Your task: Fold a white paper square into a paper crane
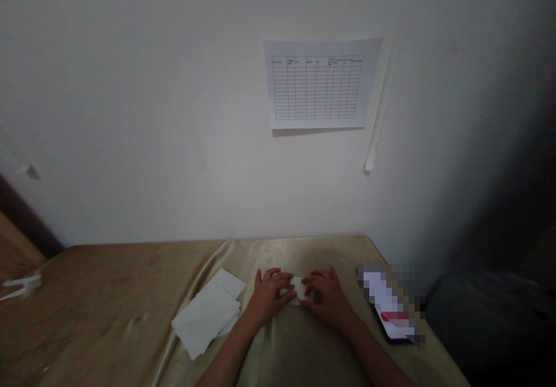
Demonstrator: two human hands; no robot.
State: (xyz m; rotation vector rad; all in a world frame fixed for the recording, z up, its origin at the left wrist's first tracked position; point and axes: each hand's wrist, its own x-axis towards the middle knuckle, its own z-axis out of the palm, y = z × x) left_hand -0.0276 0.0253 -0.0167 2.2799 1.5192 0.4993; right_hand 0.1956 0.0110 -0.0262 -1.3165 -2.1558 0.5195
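A small white piece of paper (pixel 299 288) lies between my two hands, low over the cloth-covered table. My left hand (pixel 273 291) pinches its left edge between thumb and fingers. On the opposite edge, my right hand (pixel 325 293) grips the paper the same way, with thumb and index finger curled toward it. Part of the paper is hidden under the fingertips, so any folds in it are hard to make out. Left of my left forearm rests a loose stack of white paper sheets (pixel 208 314), overlapping at angles.
A phone (pixel 388 306), partly pixelated, lies near the table's right edge. The brown tablecloth (pixel 108 311) has wrinkles left of centre. The wall behind carries a printed table sheet (pixel 317 86) and a hanging white strip (pixel 377 126). A white object (pixel 24 284) sits far left.
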